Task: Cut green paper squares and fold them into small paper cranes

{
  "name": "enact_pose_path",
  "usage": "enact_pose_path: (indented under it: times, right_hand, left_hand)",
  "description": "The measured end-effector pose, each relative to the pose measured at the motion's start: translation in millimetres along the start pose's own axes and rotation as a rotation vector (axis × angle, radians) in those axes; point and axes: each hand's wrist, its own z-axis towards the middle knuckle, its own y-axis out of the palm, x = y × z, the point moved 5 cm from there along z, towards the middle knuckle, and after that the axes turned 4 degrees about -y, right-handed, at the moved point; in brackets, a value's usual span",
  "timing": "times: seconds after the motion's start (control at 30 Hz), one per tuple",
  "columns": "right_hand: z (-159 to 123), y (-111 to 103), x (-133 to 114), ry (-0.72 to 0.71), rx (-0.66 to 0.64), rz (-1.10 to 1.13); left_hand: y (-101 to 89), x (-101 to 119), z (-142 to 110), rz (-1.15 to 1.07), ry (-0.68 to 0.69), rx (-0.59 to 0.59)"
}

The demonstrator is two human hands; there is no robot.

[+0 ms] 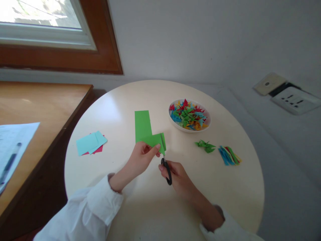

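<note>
Near and left of the white bowl (187, 130), a green paper piece (150, 140) is pinched between the left hand's (143, 155) thumb and fingers close to its right edge, probably to steady it beside the blades. The right hand (178, 174) grips black-handled scissors (164, 162) at that edge. A green sheet (142, 122) lies left of the bowl. Folded green shapes (206, 146) and coloured strips (228, 155) rest on its near right, seemingly kept clear of the scissors; blue sheets (87, 143) lie far left of it, perhaps within the left hand's reach.
</note>
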Motion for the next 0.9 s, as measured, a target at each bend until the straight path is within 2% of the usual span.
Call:
enact_pose_path:
  times: [0.23,0.9]
  right_hand:
    - [0.0,-1.4,-0.2,0.000,-0.004,0.003]
    - [0.1,-0.4,-1.4,0.000,0.015,0.017]
  left_hand:
    - [-0.3,0.8,0.2,-0.001,0.026,-0.010]
    - [0.9,-1.6,0.2,-0.008,-0.016,-0.023]
